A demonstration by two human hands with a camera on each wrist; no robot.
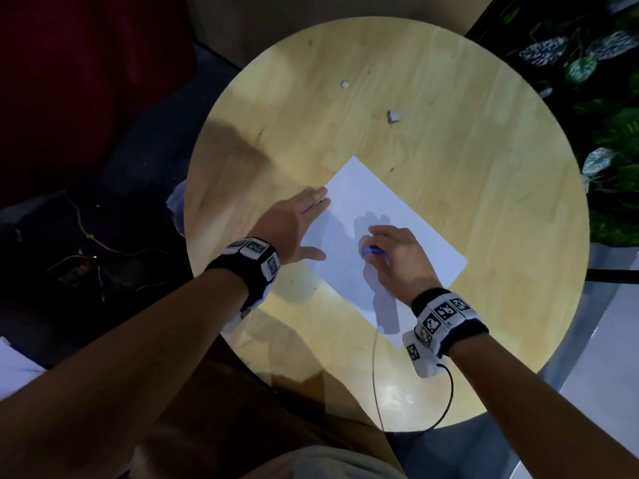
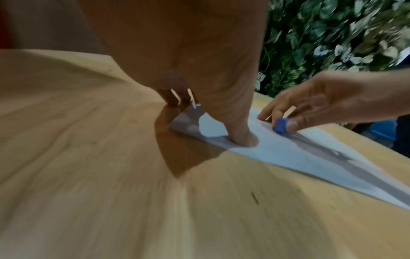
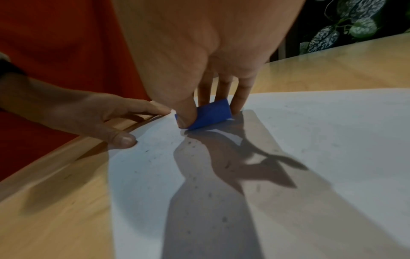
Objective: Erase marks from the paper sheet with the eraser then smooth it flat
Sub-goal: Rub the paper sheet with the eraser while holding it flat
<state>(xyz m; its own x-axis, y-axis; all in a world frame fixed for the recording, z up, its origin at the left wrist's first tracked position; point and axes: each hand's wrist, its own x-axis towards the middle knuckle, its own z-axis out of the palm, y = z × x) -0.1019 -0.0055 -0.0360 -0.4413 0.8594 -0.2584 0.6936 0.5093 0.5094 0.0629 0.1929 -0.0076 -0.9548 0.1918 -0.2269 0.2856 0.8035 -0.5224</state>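
Observation:
A white paper sheet [image 1: 387, 233] lies tilted on the round wooden table [image 1: 449, 140]. My right hand [image 1: 394, 252] pinches a small blue eraser [image 1: 370, 251] between thumb and fingers and holds it down on the middle of the sheet; the right wrist view shows the eraser [image 3: 210, 113] touching the paper [image 3: 310, 140], with dark crumbs scattered near it. My left hand [image 1: 297, 223] lies flat with straight fingers on the sheet's left edge. In the left wrist view its thumb [image 2: 239, 133] presses the paper [image 2: 299, 154], and the eraser [image 2: 281, 125] sits just beyond.
Two small torn white scraps [image 1: 393, 116] [image 1: 344, 85] lie on the far part of the table. A thin cable [image 1: 375, 368] runs from the right wristband over the near edge. Leafy plants [image 1: 587, 60] stand at the right, dark floor at the left.

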